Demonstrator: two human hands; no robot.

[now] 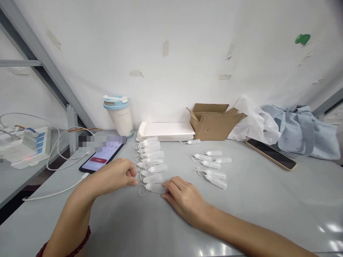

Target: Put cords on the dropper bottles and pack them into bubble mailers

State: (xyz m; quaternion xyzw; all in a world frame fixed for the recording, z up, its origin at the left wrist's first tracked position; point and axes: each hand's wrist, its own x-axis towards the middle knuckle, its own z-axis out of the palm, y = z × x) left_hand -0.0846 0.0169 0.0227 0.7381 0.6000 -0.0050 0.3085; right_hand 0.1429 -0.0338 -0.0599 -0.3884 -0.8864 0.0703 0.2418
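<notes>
Two groups of small white plastic dropper bottles with tethered caps lie on the grey table. The left group forms a neat column (152, 159); several more lie scattered to the right (213, 167). My right hand (184, 200) rests on the table, its curled fingers gripping the nearest bottle (154, 187) at the column's bottom end. My left hand (115, 175) lies to the left of the column, fingers curled together, fingertips beside the lowest bottles' cap loops. I cannot see anything inside it.
A phone (103, 157) with a lit screen and white cable lies at the left. A blue-lidded cup (119, 116), white trays (166, 131), a cardboard box (214, 121), a plastic bag, blue cloth and a second phone (270, 154) line the back and right.
</notes>
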